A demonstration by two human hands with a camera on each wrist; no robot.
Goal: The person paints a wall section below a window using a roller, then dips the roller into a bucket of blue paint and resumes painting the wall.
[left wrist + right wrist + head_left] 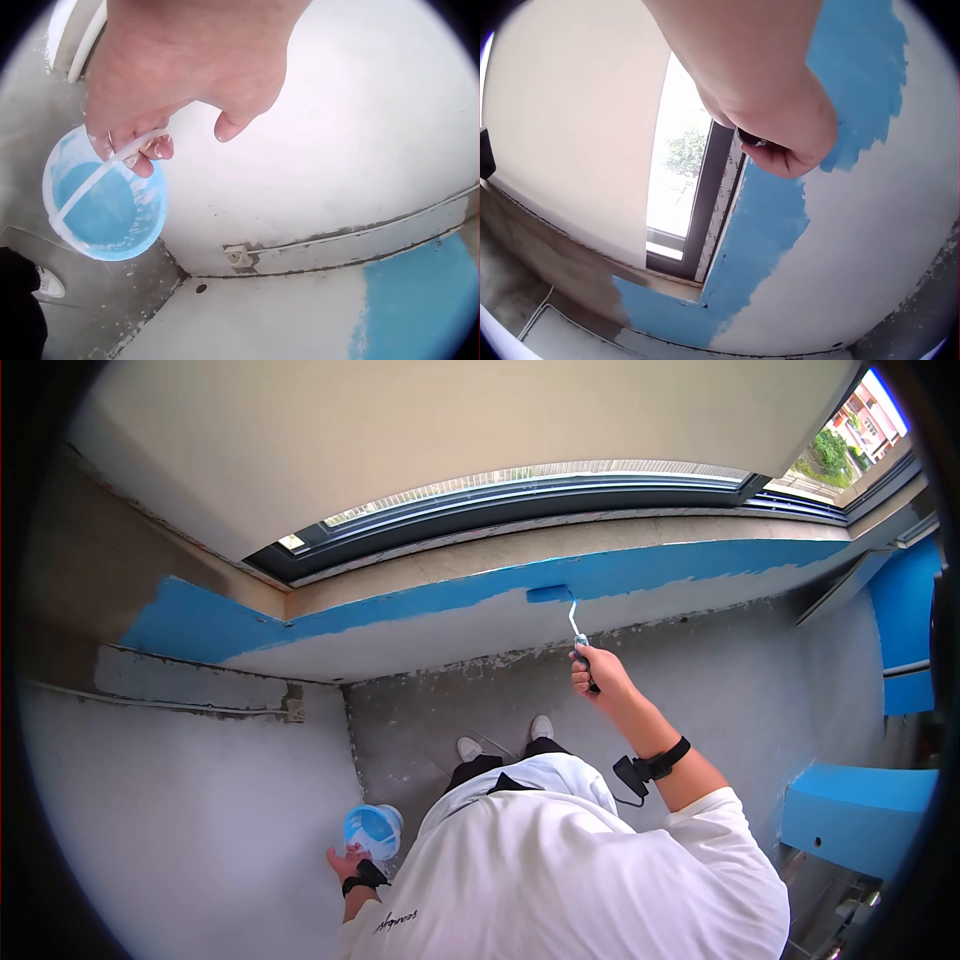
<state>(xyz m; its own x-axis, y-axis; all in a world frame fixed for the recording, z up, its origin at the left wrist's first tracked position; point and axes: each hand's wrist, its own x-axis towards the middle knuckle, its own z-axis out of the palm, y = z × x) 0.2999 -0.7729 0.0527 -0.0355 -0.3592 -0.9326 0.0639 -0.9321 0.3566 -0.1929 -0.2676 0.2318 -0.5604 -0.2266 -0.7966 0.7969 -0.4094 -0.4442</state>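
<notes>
In the head view my right hand (600,675) grips the dark handle of a paint roller (548,594). Its blue-coated sleeve lies against the wall at the lower border of a blue painted band (420,598). The right wrist view shows my right hand (791,142) with curled fingers, and the roller's head is hidden behind it. My left hand (187,75) holds a white paint bucket (105,202) by its thin handle, fingers hooked under it and thumb apart. Light blue paint fills the bucket's lower part, with streaks up the inner wall.
Above the painted band runs a window sill (470,560) under a dark window frame (520,495) and a pale blind (450,420). A cable and socket (238,256) cross the left wall. At right juts a blue ledge (860,815). The grey floor (430,710) is paint-spattered.
</notes>
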